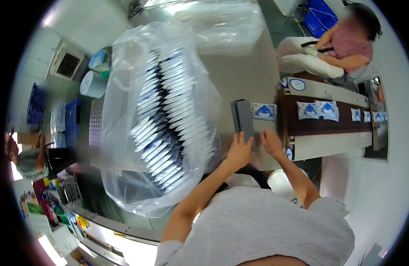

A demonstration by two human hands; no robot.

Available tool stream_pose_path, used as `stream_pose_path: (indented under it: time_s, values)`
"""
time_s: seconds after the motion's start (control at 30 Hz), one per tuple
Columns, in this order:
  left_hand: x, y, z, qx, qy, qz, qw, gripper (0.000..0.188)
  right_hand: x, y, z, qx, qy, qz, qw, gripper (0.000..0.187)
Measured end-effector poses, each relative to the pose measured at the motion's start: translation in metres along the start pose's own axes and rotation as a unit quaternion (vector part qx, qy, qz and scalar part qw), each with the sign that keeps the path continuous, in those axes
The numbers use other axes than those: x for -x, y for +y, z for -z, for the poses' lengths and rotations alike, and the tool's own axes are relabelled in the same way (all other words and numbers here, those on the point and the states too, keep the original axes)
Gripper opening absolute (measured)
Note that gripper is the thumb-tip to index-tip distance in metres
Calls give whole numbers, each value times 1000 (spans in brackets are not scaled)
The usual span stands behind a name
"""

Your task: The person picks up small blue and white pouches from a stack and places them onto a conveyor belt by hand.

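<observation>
My left hand [240, 151] has its fingers spread, with the fingertips at the near end of a dark grey oblong block [243, 116] on the table. My right hand [271, 142] is to the right of it, fingers curled in; whatever they may hold is hidden. A small white and blue packet [263, 112] lies flat just right of the block, beyond my right hand. Left of my hands, a large clear plastic bag [118, 128] holds two long rows of similar packets [162, 119], stacked leaning on one another.
A brown conveyor belt [333, 126] comes in from the right, carrying several packets [317, 110]. Beyond it sits a person [346, 53]. Clear plastic sheets [220, 22] lie at the table's far end. Another person [33, 162] is at far left, near blue crates [71, 116].
</observation>
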State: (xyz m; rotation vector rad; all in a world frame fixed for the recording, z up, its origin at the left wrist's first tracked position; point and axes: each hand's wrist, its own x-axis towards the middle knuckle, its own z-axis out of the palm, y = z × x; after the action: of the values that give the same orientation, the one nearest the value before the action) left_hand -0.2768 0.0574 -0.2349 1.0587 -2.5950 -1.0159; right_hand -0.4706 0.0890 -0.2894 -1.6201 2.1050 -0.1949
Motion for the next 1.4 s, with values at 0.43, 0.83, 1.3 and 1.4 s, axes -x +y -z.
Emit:
stream_pose_path:
  time_s: [0.43, 0.83, 1.3, 1.4]
  values:
    - [-10, -60, -91, -147, -92, -94, 980, 59, 36, 60, -67, 105, -148, 3, 983, 36]
    - [-16, -47, -81, -163, -144, -61, 974, 68, -112, 136, 149, 119, 14, 152, 981, 58]
    - [-16, -48, -88, -211, -172, -44, 961, 76, -123, 285, 224, 160, -192, 136, 959, 54]
    - [-14, -51, -89, -202, -173, -33, 963, 76, -113, 272, 215, 182, -193, 80, 961, 63]
